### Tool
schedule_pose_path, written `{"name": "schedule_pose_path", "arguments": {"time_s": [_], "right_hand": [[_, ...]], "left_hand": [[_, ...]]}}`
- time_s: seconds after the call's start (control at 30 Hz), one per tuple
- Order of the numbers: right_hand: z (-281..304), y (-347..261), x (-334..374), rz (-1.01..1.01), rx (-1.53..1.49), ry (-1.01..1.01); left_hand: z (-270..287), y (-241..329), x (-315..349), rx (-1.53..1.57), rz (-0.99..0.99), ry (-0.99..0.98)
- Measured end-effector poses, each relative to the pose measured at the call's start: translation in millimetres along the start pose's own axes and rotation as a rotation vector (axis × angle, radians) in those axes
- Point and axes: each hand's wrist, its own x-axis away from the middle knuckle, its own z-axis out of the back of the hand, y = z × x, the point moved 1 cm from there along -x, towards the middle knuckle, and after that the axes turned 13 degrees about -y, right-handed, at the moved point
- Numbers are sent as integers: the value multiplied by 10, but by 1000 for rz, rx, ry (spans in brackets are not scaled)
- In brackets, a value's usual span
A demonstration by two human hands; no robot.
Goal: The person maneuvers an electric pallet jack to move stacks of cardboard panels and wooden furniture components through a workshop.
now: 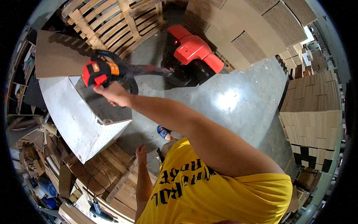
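Note:
My right arm reaches out to the left, and my right hand [116, 95] is closed at the black control handle [108, 69] with red and orange parts. The thumb lies against a red piece of it. A black arm joins this handle to a red-covered machine [194, 50], which looks like an electric pallet truck and has a small red light lit. Down by my side hangs my left hand [141, 152], small in view, fingers loosely extended and nothing visible in it. Under the handle stands a white-sided box [71, 112] with a brown panel [59, 54] behind it.
A wooden pallet [108, 22] leans at the far left. Large stacks of flat cardboard [257, 33] stand behind the machine, with another stack [311, 108] at the right. A wooden platform [100, 164] and a blue power tool [99, 211] are at lower left, beside cluttered shelves.

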Motion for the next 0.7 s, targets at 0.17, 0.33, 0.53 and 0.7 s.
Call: {"name": "schedule_pose_path", "arguments": {"time_s": [0.17, 0.33, 0.53, 0.7], "right_hand": [[-499, 223, 350, -31, 27, -55], [-635, 322, 975, -105, 185, -103], [-597, 630, 1482, -179, 320, -252], [-489, 671, 2056, -193, 386, -357]], "left_hand": [[15, -272, 308, 34, 142, 119], [-234, -667, 495, 97, 275, 162], [-542, -1404, 779, 237, 324, 194], [-1019, -1737, 1058, 503, 182, 186]]}}
